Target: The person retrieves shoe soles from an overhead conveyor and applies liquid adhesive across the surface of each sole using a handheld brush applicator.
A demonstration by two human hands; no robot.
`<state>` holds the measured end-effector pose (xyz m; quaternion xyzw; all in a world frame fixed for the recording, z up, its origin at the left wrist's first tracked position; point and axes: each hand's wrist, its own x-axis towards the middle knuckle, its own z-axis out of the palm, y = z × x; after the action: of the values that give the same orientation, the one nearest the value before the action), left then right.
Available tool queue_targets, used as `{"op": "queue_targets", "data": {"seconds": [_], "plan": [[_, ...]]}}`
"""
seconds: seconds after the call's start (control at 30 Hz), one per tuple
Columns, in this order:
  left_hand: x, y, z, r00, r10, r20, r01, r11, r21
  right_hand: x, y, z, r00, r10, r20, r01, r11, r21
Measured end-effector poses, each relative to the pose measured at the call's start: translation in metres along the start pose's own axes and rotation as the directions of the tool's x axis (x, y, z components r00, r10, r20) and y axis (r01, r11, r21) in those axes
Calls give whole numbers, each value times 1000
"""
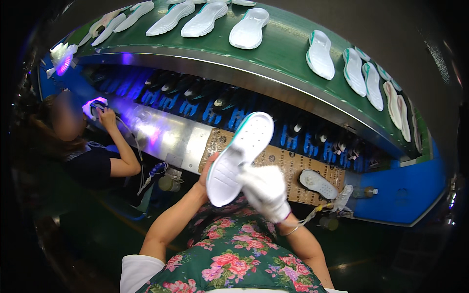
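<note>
White sole (234, 157), trimmed in teal, held up at the centre of the head view, perforated end toward 1 o'clock, grooved end toward 7. The bare left hand (208, 168) grasps its edge at about 9 o'clock. The right hand (265, 189), in a white glove, overlaps its edge at 4 o'clock; motion blur means I cannot tell whether that hand grips or is clenched. Beyond the sole lies printed cardboard (288, 165). At 4 o'clock, a grey sole (320, 184) rests on it, a bottle (365, 192) farther out. Toward 12 o'clock, dark shoes (223, 103) line blue racks (212, 116) beneath a green belt (288, 40) carrying white soles (249, 29). Near 10 o'clock, a co-worker's hand (106, 118) touches something lit purple (95, 106). At 6 o'clock, a floral apron (229, 265).
</note>
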<state>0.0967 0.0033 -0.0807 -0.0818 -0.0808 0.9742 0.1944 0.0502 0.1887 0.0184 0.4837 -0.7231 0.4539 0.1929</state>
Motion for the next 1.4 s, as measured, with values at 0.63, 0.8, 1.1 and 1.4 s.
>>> {"op": "queue_targets", "data": {"seconds": [0.63, 0.8, 1.1, 1.4], "plan": [[-77, 186, 225, 680, 23, 732, -571, 644, 510, -76, 25, 36, 333, 928, 169, -577, 59, 815], [-17, 297, 255, 668, 710, 225, -743, 615, 265, -58, 18, 70, 282, 932, 227, -667, 20, 745], [7, 377, 245, -127, 623, 772, 228, -739, 634, -54, 20, 75, 128, 969, 212, -725, -54, 686], [50, 481, 275, 157, 521, 839, 496, -776, 389, -56, 20, 81, 66, 990, 124, -754, -32, 656]]}}
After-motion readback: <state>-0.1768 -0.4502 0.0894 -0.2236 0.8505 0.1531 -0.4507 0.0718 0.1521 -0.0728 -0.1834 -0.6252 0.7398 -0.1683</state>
